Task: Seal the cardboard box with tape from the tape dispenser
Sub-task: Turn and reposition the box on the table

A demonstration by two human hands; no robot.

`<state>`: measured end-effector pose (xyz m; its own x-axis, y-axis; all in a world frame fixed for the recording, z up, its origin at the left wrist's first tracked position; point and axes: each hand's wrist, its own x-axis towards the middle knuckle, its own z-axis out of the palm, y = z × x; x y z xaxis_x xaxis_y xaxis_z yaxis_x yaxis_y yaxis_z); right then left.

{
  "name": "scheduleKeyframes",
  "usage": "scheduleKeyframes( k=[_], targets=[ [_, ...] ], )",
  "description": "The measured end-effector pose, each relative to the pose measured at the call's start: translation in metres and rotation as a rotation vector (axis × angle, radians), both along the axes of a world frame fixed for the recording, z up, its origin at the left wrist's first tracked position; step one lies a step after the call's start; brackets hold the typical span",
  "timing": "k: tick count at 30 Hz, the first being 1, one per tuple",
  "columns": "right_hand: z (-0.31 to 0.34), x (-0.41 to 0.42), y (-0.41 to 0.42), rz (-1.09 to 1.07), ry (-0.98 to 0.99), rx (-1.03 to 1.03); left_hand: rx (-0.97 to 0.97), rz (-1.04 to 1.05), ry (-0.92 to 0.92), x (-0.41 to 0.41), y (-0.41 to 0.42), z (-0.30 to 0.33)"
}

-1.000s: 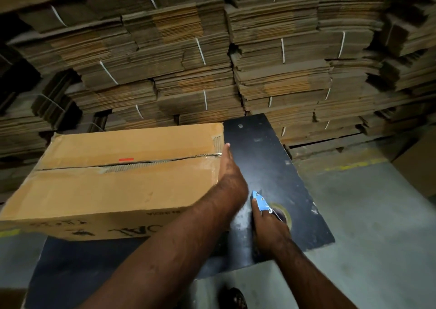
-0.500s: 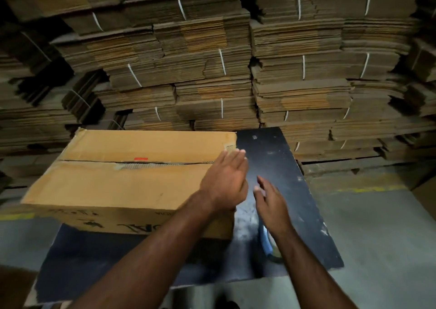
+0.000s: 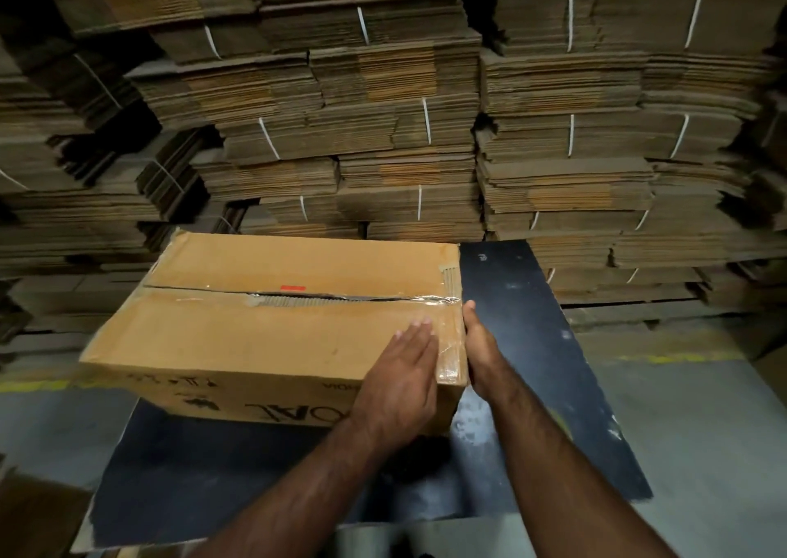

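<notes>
We see the cardboard box (image 3: 272,336) lying on the dark table (image 3: 532,344), its centre seam taped. Our left hand (image 3: 398,391) presses flat, fingers straight, on the box's top near its right edge; our right hand (image 3: 479,351), fingers straight, braces that end, presumably smoothing the tape (image 3: 447,336) down. Bundled flat cartons (image 3: 383,110) rise behind the box.

A box (image 3: 272,327) sits toward the tabletop's (image 3: 524,344) far left corner. The left hand (image 3: 404,380) lies flat on the box's top near its right end; the right hand (image 3: 479,344) presses flat against that end. Clear tape (image 3: 426,300) covers the seam's right part.
</notes>
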<state>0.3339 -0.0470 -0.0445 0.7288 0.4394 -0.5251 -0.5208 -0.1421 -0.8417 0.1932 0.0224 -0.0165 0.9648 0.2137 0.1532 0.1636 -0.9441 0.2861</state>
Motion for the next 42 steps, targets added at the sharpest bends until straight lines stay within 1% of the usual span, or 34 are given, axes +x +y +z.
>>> scheduleKeyframes(
  k=[2,3,6,8,10,13,14,17,18,19,21,23,24,26,28,31,34,36,37,40,42],
  targets=[
    [0.009,-0.002,-0.003,0.019,-0.063,-0.064,-0.002,-0.018,-0.008,-0.003,0.003,0.002],
    [0.013,-0.005,-0.002,0.005,-0.109,-0.060,-0.001,-0.030,-0.005,-0.005,0.005,0.003],
    [0.016,-0.015,0.000,-0.062,-0.106,0.096,-0.010,-0.081,0.018,-0.009,0.011,0.004],
    [0.021,-0.019,0.003,-0.072,-0.114,0.096,-0.003,-0.124,0.045,-0.010,0.015,0.002],
    [0.018,-0.011,0.009,-0.050,-0.130,0.037,0.010,-0.152,0.060,-0.006,0.020,0.000],
    [0.018,0.001,0.015,-0.109,-0.140,-0.153,0.021,-0.160,0.056,-0.004,0.020,-0.001],
    [0.019,0.003,0.020,-0.097,-0.122,-0.185,0.022,-0.172,0.046,-0.004,0.020,0.000],
    [0.024,-0.003,0.020,-0.037,-0.097,-0.244,0.012,-0.204,0.094,-0.008,0.024,0.001],
    [0.027,-0.005,0.018,-0.041,-0.129,-0.263,-0.004,-0.210,0.113,-0.006,0.027,0.003],
    [0.035,-0.009,0.016,-0.093,-0.182,-0.295,-0.037,-0.221,0.120,-0.006,0.030,0.007],
    [0.056,-0.024,0.020,-0.151,-0.345,-0.338,-0.157,-0.236,0.076,-0.013,0.044,0.014],
    [0.080,-0.045,0.031,-0.013,-0.577,-0.369,-0.244,-0.174,-0.052,-0.031,0.073,0.017],
    [0.086,-0.055,0.041,0.082,-0.704,-0.377,-0.261,-0.108,-0.129,-0.042,0.091,0.020],
    [0.099,-0.084,0.071,0.270,-0.893,-0.356,-0.253,0.054,-0.229,-0.071,0.140,0.022],
    [0.097,-0.102,0.100,0.402,-1.029,-0.370,-0.216,0.191,-0.257,-0.093,0.185,0.027],
    [0.088,-0.141,0.168,0.623,-1.147,-0.372,-0.199,0.434,-0.270,-0.136,0.257,0.032],
    [0.082,-0.178,0.231,0.756,-1.264,-0.392,-0.187,0.616,-0.262,-0.166,0.313,0.027],
    [0.078,-0.202,0.265,0.824,-1.349,-0.423,-0.226,0.629,-0.220,-0.179,0.342,0.020],
    [0.075,-0.212,0.279,0.852,-1.378,-0.449,-0.275,0.607,-0.179,-0.183,0.354,0.016],
    [0.065,-0.234,0.303,0.875,-1.421,-0.500,-0.503,0.548,-0.061,-0.189,0.367,0.008],
    [0.056,-0.241,0.313,0.879,-1.452,-0.548,-0.572,0.557,-0.033,-0.190,0.371,0.002]
  ],
)
